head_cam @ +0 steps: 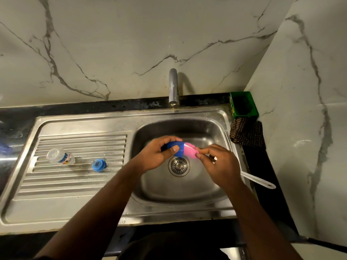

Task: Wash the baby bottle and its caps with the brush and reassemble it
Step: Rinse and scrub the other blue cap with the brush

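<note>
Over the sink basin (212, 132), my left hand (155, 156) grips a blue cap (177, 148) with its open end facing right. My right hand (217, 162) holds the brush by its white handle (259, 180), close to the pink sponge head (189, 151), which sits at the cap's opening. The clear baby bottle (60, 156) lies on its side on the ribbed drainboard (78, 184). A blue ring cap (99, 165) rests to the right of it.
A steel tap (173, 87) stands behind the basin with no water running. The drain (179, 166) lies below my hands. A green box (243, 104) and a dark cloth (247, 134) sit on the black counter at right, by the marble wall.
</note>
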Available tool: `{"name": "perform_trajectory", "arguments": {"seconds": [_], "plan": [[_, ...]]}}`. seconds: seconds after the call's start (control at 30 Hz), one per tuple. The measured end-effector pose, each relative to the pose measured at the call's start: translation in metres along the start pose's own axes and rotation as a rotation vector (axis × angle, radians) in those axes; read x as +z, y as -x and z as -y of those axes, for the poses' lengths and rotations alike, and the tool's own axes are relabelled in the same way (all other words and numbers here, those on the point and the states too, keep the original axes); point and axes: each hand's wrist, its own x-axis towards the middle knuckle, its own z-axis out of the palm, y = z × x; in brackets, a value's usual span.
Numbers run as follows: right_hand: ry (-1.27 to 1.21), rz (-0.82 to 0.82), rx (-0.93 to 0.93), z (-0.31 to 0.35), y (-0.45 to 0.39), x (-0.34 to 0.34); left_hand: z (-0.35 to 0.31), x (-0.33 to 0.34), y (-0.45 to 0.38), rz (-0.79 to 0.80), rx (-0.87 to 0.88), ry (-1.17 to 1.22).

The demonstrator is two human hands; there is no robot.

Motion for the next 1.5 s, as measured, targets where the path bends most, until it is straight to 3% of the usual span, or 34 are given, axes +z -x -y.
{"name": "perform_trajectory", "arguments": {"seconds": [0.13,0.5,0.73,1.03,1.13,1.23,1.37,1.5], "plan": [[-0.103,0.01,0.108,-0.008,-0.007,0.001,-0.005,0.005,-0.008,-0.04,-0.018,0.039],[-0.013,0.129,-0.115,-0.007,-0.007,-0.008,0.001,0.009,-0.003,0.017,-0.053,0.049],[-0.059,0.002,0.029,-0.006,-0.006,-0.007,-0.004,0.006,-0.002,-0.021,-0.097,0.182],[0.037,0.111,-0.106,-0.001,-0.011,-0.01,-0.004,0.006,0.0,0.023,-0.124,0.167],[-0.049,0.09,-0.045,-0.003,-0.014,-0.009,-0.003,0.004,0.001,-0.063,-0.151,0.218],[-0.032,0.145,-0.069,-0.002,-0.014,-0.009,-0.002,0.003,0.002,-0.065,-0.127,0.172],[-0.137,0.074,0.035,-0.005,-0.014,-0.009,-0.007,0.0,0.004,-0.049,-0.081,0.125],[-0.06,0.092,-0.007,-0.005,-0.011,-0.011,-0.007,-0.002,0.005,-0.021,-0.074,0.076]]}}
